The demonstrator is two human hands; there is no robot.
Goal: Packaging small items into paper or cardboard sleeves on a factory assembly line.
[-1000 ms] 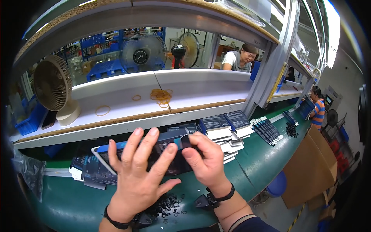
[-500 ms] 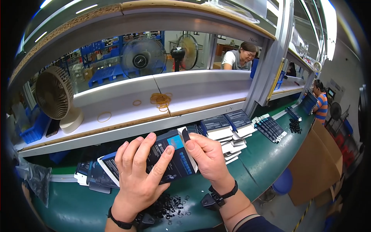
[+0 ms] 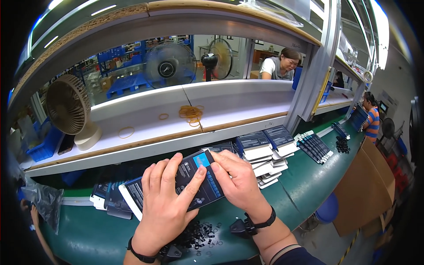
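Observation:
A dark blue carton (image 3: 206, 190) with a light blue patch is held tilted above the green table. My left hand (image 3: 165, 201) grips it, fingers spread across its upper face; the thumb is partly hidden. At the carton's right end, my right hand (image 3: 236, 179) is closed, its thumb on the face and the other fingers at the end edge. The end flap no longer shows upright. Beneath my hands lies a pile of small black plastic pieces (image 3: 194, 236). Just right of my right hand are stacked, flattened-looking cartons (image 3: 263, 152) with white flaps.
More cartons (image 3: 112, 196) and a clear plastic bag (image 3: 44, 201) lie left. A white shelf (image 3: 150, 128) holds rubber bands (image 3: 191, 115), a small fan (image 3: 68, 106) and a blue bin (image 3: 46, 143). Another person's arm (image 3: 39, 229) shows lower left; a cardboard box (image 3: 364, 185) stands right.
The carton's white end flap, upright before under my right thumb, is now folded down at the end. My right thumb has shifted onto the carton's face. The whole view has shifted slightly.

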